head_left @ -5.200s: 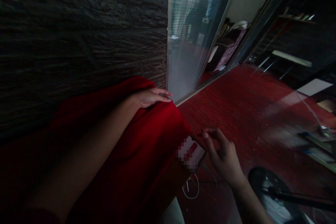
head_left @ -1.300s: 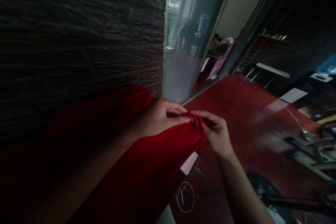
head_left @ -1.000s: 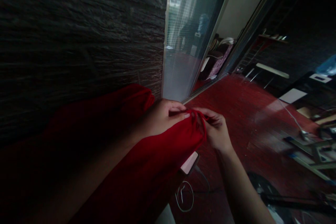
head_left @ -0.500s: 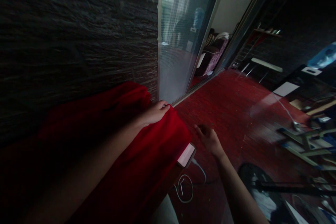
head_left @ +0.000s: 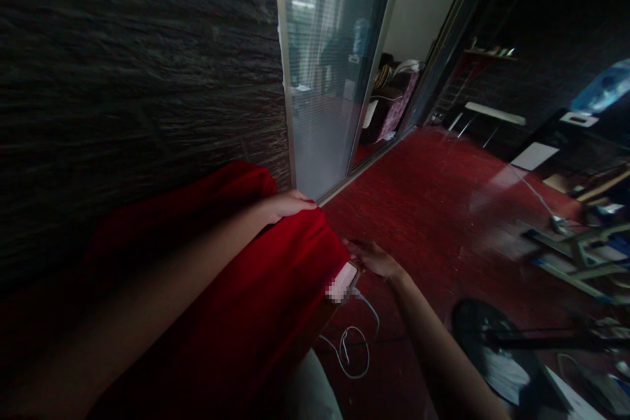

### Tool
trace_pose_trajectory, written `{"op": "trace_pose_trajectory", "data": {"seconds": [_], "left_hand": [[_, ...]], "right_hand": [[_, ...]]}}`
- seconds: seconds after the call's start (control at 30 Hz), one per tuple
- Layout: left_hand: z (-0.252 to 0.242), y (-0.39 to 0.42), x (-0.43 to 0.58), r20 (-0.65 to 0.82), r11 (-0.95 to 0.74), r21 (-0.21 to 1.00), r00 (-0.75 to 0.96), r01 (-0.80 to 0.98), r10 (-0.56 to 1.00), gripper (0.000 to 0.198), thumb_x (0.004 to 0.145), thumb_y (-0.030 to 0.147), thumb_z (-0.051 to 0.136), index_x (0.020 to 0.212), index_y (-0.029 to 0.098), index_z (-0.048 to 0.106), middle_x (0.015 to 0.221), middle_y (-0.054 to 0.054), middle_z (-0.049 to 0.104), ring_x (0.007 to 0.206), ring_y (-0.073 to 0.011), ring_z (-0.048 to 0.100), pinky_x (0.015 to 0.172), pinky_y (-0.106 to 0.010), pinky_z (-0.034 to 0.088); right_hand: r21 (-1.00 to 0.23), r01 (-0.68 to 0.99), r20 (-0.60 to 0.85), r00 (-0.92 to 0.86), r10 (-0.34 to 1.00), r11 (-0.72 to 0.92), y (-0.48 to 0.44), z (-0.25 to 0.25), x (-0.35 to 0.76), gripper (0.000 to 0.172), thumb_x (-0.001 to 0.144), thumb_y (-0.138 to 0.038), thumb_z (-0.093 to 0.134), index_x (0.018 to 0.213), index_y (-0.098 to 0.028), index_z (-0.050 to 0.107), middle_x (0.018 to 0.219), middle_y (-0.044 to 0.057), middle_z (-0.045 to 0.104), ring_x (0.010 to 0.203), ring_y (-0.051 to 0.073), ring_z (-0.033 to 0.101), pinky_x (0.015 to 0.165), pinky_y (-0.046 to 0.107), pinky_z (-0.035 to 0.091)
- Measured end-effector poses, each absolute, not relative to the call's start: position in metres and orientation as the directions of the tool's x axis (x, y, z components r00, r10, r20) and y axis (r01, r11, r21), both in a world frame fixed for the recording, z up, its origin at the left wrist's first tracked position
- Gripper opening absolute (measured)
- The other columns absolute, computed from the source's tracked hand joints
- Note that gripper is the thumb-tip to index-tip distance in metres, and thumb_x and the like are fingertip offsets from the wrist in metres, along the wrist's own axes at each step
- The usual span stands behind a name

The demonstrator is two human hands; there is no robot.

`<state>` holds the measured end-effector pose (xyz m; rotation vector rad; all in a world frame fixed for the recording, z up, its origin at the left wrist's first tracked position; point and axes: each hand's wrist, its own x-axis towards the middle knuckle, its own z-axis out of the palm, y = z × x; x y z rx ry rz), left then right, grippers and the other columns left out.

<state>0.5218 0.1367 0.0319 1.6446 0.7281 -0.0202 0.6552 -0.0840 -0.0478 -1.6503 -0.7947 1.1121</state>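
Observation:
A red cloth [head_left: 275,269] lies over a surface along the dark wall, with a raised fold at its far side. My left hand [head_left: 290,205] is closed on the cloth near its far edge, thumb on top. At the cloth's right corner, my right hand [head_left: 375,258] has its fingers bent round the edge; the dim light partly hides the fingertips. Just beside that hand a phone [head_left: 343,282] sticks out from under the cloth, its screen lit. A white cable [head_left: 368,305] runs from it and loops downward.
A glass sliding door [head_left: 325,111] stands ahead, next to the dark brick wall [head_left: 147,79]. The red floor [head_left: 413,197] stretches to the right. A round black base [head_left: 475,325], a metal frame [head_left: 566,262], a white bench [head_left: 495,113] and a blue water bottle [head_left: 603,88] are on the right.
My right hand has moved left from beside the cloth to its corner by the phone. My left hand keeps its hold on the far edge. The view has shifted slightly.

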Motion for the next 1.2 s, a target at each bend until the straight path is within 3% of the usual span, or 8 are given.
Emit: {"op": "trace_pose_trajectory", "data": {"seconds": [0.13, 0.23, 0.33, 0.47, 0.63, 0.8, 0.97, 1.2], "left_hand": [[0.036, 0.138, 0.522, -0.478, 0.125, 0.874, 0.783, 0.470, 0.397, 0.034, 0.061, 0.039, 0.082, 0.083, 0.016, 0.071, 0.086, -0.008, 0.076, 0.081, -0.0211, 0.069, 0.081, -0.032, 0.054], [0.039, 0.139, 0.523, -0.488, 0.121, 0.867, 0.773, 0.483, 0.406, 0.033, 0.061, 0.038, 0.083, 0.082, 0.015, 0.072, 0.086, -0.008, 0.076, 0.080, -0.0210, 0.069, 0.081, -0.033, 0.054], [0.043, 0.139, 0.523, -0.479, 0.111, 0.871, 0.774, 0.479, 0.414, 0.033, 0.060, 0.037, 0.084, 0.081, 0.015, 0.073, 0.084, -0.008, 0.076, 0.078, -0.0210, 0.069, 0.081, -0.033, 0.054], [0.048, 0.138, 0.525, -0.458, 0.109, 0.882, 0.784, 0.458, 0.418, 0.033, 0.059, 0.037, 0.085, 0.082, 0.015, 0.073, 0.088, -0.008, 0.076, 0.080, -0.0208, 0.070, 0.082, -0.033, 0.054], [0.046, 0.137, 0.526, -0.295, -0.070, 0.925, 0.821, 0.374, 0.489, 0.031, 0.073, 0.041, 0.073, 0.089, 0.015, 0.071, 0.090, -0.008, 0.076, 0.080, -0.0212, 0.069, 0.080, -0.034, 0.055], [0.033, 0.129, 0.531, -0.146, -0.279, 0.902, 0.840, 0.330, 0.523, 0.029, 0.080, 0.041, 0.065, 0.086, 0.013, 0.070, 0.083, -0.007, 0.073, 0.077, -0.0206, 0.066, 0.074, -0.031, 0.051], [0.018, 0.130, 0.542, 0.003, -0.473, 0.835, 0.858, 0.280, 0.513, 0.032, 0.082, 0.044, 0.060, 0.079, 0.013, 0.068, 0.074, -0.004, 0.069, 0.075, -0.0193, 0.062, 0.067, -0.027, 0.047], [0.003, 0.145, 0.542, 0.076, -0.645, 0.708, 0.877, 0.287, 0.475, 0.031, 0.082, 0.042, 0.060, 0.069, 0.014, 0.065, 0.064, -0.002, 0.064, 0.065, -0.0164, 0.058, 0.061, -0.024, 0.041]], "right_hand": [[-0.936, -0.045, -0.343, 0.340, 0.876, -0.349, -0.085, -0.052, 0.655, 0.061, 0.070, -0.074, 0.067, 0.074, -0.013, 0.067, 0.053, -0.002, 0.052, 0.048, 0.008, 0.041, 0.046, 0.022, 0.031], [-0.941, -0.095, -0.337, 0.341, 0.877, -0.325, -0.085, -0.054, 0.655, 0.059, 0.070, -0.071, 0.069, 0.063, -0.013, 0.062, 0.051, -0.002, 0.049, 0.048, 0.008, 0.040, 0.046, 0.022, 0.031], [-0.952, -0.177, -0.298, 0.353, 0.887, -0.249, -0.084, -0.056, 0.655, 0.053, 0.070, -0.063, 0.075, 0.080, -0.012, 0.068, 0.064, 0.000, 0.059, 0.054, 0.008, 0.047, 0.048, 0.020, 0.034], [-0.936, -0.325, -0.264, 0.400, 0.877, -0.134, -0.083, -0.056, 0.654, 0.061, 0.062, -0.051, 0.086, 0.105, -0.013, 0.067, 0.094, 0.007, 0.069, 0.067, 0.010, 0.060, 0.056, 0.020, 0.045], [-0.920, -0.390, -0.196, 0.553, 0.810, 0.044, -0.094, -0.039, 0.655, 0.054, 0.059, -0.041, 0.090, 0.101, -0.019, 0.065, 0.092, 0.002, 0.071, 0.074, 0.010, 0.064, 0.067, 0.021, 0.053], [-0.898, -0.405, -0.154, 0.652, 0.743, 0.169, -0.113, -0.023, 0.654, 0.047, 0.059, -0.031, 0.091, 0.098, -0.018, 0.069, 0.081, -0.001, 0.070, 0.066, 0.007, 0.062, 0.061, 0.017, 0.053], [-0.891, -0.411, -0.151, 0.670, 0.727, 0.194, -0.121, -0.021, 0.650, 0.045, 0.056, -0.029, 0.092, 0.093, -0.017, 0.070, 0.081, -0.001, 0.069, 0.067, 0.007, 0.060, 0.060, 0.016, 0.052], [-0.906, -0.406, -0.210, 0.674, 0.708, 0.117, -0.100, -0.033, 0.651, 0.053, 0.045, -0.036, 0.092, 0.087, -0.014, 0.069, 0.075, 0.001, 0.069, 0.057, 0.007, 0.058, 0.053, 0.018, 0.048]]}}
